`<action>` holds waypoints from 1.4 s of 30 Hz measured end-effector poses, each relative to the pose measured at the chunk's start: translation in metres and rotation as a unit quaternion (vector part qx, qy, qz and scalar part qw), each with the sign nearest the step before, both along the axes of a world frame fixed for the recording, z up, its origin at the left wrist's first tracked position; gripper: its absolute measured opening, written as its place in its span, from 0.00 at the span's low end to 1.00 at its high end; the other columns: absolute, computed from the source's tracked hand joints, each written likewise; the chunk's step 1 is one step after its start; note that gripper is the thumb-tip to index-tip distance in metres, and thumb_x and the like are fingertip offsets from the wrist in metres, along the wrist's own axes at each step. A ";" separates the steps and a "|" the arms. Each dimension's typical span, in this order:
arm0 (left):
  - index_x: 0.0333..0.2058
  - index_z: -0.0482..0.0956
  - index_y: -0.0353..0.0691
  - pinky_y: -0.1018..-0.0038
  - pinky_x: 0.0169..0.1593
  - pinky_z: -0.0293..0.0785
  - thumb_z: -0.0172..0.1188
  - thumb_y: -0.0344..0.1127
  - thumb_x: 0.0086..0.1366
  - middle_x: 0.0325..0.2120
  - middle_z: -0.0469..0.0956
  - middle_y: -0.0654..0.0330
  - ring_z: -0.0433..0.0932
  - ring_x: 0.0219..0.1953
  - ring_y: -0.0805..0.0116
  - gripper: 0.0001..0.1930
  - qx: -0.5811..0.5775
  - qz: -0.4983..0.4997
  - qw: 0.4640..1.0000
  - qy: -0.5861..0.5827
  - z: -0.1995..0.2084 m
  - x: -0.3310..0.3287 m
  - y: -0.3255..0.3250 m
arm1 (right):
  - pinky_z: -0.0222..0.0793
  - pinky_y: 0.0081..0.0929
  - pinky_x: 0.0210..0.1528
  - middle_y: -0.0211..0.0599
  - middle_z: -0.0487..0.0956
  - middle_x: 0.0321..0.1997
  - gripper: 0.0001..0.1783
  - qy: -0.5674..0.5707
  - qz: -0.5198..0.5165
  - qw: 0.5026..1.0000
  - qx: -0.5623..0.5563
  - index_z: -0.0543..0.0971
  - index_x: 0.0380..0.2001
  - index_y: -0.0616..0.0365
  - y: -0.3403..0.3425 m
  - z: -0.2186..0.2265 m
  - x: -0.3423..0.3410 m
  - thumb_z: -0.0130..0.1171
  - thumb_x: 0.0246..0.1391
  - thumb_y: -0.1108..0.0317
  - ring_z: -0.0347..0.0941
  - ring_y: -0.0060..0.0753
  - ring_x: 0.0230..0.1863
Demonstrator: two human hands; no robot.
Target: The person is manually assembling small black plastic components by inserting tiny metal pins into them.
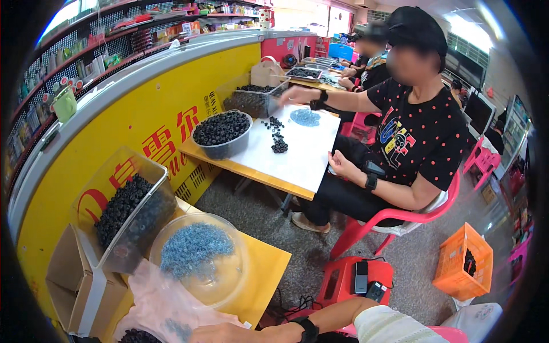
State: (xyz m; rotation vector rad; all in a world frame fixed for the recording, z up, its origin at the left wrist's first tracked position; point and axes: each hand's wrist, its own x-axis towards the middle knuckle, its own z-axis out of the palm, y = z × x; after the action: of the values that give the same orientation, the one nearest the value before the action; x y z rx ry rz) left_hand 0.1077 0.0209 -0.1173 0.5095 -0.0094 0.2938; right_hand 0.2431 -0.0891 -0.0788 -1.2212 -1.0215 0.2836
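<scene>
My right hand [219, 333] reaches in from the right along the lower edge, a black band on its wrist. It is low over a pink cloth [163, 300], beside a small heap of bluish bits [178, 328]. The picture's edge cuts off its fingers, so I cannot make out whether they hold anything. A pile of small black parts [137, 336] lies at the left of the hand. Just beyond stands a round clear plastic tub [243, 274] with many small translucent blue pieces [197, 246]. My left hand is out of view.
A clear bin [163, 188] of black parts and an open cardboard box [74, 286] stand at left. Across from me, a person [406, 126] sits at another table [309, 166] with black and blue parts. A red stool [337, 280] and orange crate [463, 268] stand right.
</scene>
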 end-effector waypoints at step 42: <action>0.40 0.76 0.30 0.69 0.41 0.82 0.66 0.24 0.56 0.35 0.79 0.53 0.82 0.34 0.65 0.13 0.074 0.141 0.979 0.124 0.015 -0.064 -0.043 | 0.73 0.16 0.29 0.37 0.80 0.39 0.11 0.075 0.137 0.982 -0.102 0.80 0.42 0.62 -0.037 0.011 -0.051 0.62 0.54 0.75 0.77 0.22 0.34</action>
State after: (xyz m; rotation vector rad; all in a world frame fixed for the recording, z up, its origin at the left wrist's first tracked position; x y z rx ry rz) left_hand 0.0438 -0.0223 -0.1024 0.6949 0.2874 0.5078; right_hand 0.1921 -0.1264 -0.0677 -1.2203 -1.0466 0.7000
